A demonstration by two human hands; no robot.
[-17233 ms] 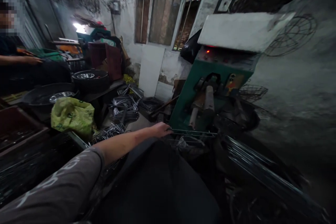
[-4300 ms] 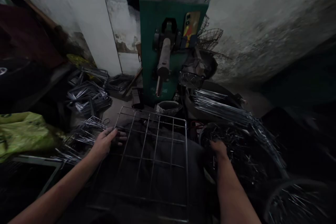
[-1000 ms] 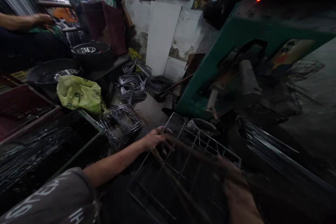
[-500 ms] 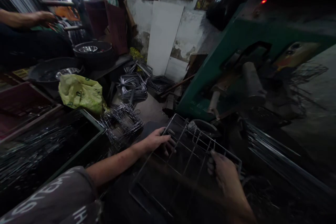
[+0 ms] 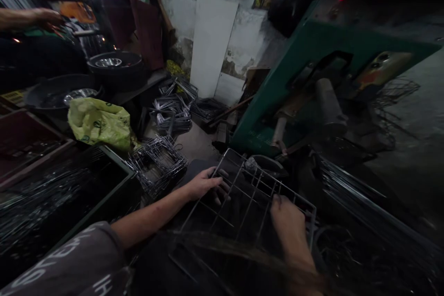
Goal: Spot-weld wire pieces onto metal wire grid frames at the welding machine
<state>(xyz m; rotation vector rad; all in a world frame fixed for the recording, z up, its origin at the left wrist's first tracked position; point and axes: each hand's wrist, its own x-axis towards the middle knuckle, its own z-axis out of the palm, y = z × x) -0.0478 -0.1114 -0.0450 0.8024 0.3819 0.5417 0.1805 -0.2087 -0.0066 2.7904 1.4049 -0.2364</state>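
Observation:
A wire rack (image 5: 239, 198), a rectangular metal grid with rounded corners, lies tilted over my dark-clothed lap. My left hand (image 5: 207, 186) holds its left edge, thumb above the wire and fingers showing through the grid from below. On the right side, my right hand (image 5: 288, 218) has its fingers curled in around a wire near the small inner rectangle of the grid; the fingertips are partly hidden. The near end of the rack is dim and blurred.
Left of the rack sits a stack of wire frames (image 5: 157, 164), with more bent frames (image 5: 171, 113) beyond. A green machine (image 5: 267, 115) stands at right, long metal rods (image 5: 350, 189) below it. Crates, a yellow-green bag (image 5: 99, 122) and a co-worker's hand (image 5: 48, 19) are at left.
The view has shifted slightly. My right hand has turned, its fingers now curled further in at the wire. My left hand stays at the rack's left edge.

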